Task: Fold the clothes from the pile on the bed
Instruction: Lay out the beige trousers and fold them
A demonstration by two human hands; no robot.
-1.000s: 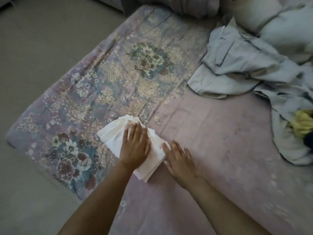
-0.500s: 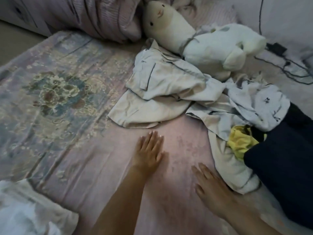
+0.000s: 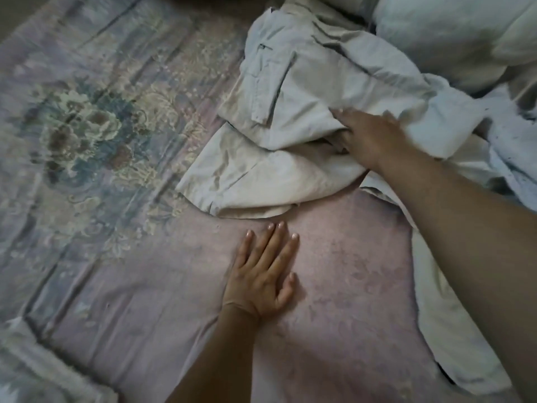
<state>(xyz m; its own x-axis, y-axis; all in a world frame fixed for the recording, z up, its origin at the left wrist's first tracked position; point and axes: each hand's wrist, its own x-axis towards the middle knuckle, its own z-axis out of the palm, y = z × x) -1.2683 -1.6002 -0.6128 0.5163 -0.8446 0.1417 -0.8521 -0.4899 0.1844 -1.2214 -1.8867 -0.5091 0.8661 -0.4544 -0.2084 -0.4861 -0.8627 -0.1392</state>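
Beige garment [image 3: 290, 112] folds hide right hand [image 3: 369, 138] fingertips

A single head-worn wide-angle camera looks forward and steeply down from close above the pink floral-patterned bed [image 3: 334, 301]. Both forearms enter from the lower edge, reaching away from the lens. The crumpled pile of pale beige and light-blue clothes [image 3: 290, 112] fills the upper right.

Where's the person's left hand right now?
In the head view, the left hand lies flat on the pink bedspread, low in the middle, just short of the beige garment that the right hand reaches into.
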